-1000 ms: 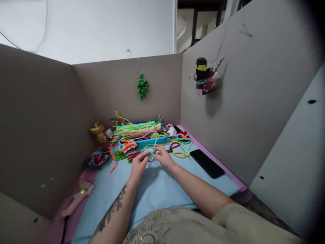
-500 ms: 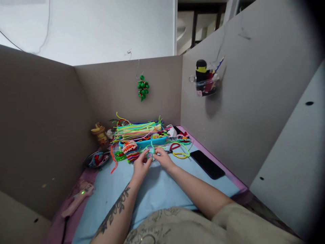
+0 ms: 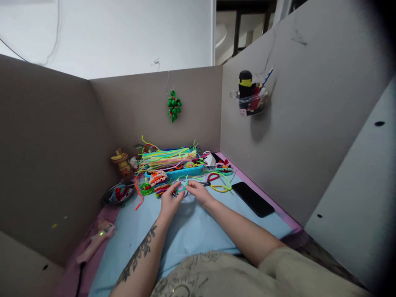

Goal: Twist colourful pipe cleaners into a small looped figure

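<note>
My left hand point(image 3: 171, 199) pinches a small coiled piece of teal and pinkish-purple pipe cleaner point(image 3: 181, 187) between thumb and fingers. From the other side, my right hand point(image 3: 198, 192) closes its fingertips on the teal pipe cleaner, whose short end point(image 3: 186, 180) sticks up. The two hands nearly meet above the blue cloth point(image 3: 192, 231). Behind them are scissors point(image 3: 205, 183), partly hidden. Left of my hands lie woven pipe-cleaner pieces, one orange and white point(image 3: 158, 177), one striped point(image 3: 161, 188), one green point(image 3: 146, 189).
A blue tray point(image 3: 198, 170) heaped with pipe cleaners point(image 3: 170, 158) stands at the back. To the right lies a black phone point(image 3: 253, 199); on the left are a bowl point(image 3: 108, 197) and a pink glue gun point(image 3: 95, 243). A basket point(image 3: 252, 105) hangs on the right panel.
The upright teal end has dropped lower and now sits close to the coil at my fingertips. Both hands have barely shifted.
</note>
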Demonstrator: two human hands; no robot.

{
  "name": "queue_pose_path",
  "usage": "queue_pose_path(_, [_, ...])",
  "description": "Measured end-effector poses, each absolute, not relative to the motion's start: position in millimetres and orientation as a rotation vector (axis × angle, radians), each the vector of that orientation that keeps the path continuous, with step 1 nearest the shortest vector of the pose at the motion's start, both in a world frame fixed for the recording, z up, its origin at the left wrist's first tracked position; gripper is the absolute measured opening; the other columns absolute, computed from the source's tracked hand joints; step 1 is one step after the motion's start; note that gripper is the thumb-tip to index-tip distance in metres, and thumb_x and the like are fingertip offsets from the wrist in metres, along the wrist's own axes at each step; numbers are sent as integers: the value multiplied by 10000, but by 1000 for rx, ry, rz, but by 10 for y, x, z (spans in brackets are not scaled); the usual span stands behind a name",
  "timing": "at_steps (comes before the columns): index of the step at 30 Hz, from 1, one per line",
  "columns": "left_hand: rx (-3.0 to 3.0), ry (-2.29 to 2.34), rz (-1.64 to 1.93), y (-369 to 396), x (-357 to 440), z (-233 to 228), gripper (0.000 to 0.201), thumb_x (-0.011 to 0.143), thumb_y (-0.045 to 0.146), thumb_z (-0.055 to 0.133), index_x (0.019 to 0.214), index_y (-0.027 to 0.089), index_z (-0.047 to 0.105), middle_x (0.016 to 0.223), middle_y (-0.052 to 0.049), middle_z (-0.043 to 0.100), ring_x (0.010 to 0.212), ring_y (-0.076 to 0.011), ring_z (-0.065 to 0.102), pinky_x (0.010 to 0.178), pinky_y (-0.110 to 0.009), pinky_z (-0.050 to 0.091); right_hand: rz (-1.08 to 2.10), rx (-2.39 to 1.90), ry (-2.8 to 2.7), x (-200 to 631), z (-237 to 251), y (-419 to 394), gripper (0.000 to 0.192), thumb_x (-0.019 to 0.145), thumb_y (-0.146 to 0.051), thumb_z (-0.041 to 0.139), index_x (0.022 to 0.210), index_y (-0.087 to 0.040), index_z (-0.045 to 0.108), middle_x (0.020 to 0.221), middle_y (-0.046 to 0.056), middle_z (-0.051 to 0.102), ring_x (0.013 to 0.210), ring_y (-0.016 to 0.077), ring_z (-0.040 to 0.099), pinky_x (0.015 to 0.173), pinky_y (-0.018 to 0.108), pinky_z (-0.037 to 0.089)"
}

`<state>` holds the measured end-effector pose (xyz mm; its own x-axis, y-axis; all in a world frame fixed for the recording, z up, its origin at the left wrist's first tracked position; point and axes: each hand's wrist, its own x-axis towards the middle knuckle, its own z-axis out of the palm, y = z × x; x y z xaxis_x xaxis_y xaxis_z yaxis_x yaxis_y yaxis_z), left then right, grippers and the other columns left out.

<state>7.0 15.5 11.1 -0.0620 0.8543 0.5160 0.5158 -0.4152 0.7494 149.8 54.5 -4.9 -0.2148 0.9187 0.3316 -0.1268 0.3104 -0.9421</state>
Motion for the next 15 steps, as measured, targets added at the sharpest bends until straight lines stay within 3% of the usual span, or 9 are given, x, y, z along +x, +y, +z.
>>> queue_pose_path(4, [1795,1481,1494,170,45,127,463,665,380,619,1067,151,629,680,-15,578,622,-137,504,602,-252,436,956,-867,-1323,1598,7,579,106,704,-297,554,754,-204,544,700,-19,511,669,134,461,648,245,388])
queue_pose_path(7, [1754,1443,1472,171,44,135,467,658,383,624,1064,151,632,666,-12,572,612,-134,497,584,-245,429,671,-918,-1423,1694,53,586,161,698,-221,546,856,-221,578,825,14,528,754,162,484,707,279,402])
queue_pose_path(15, [1758,1291,1400,158,75,134,461,633,363,655,1035,136,648,690,-28,613,601,-127,518,552,-237,436,339,-891,-1810,1753,71,553,240,756,-110,463,893,-226,623,896,50,530,913,196,497,851,336,373])
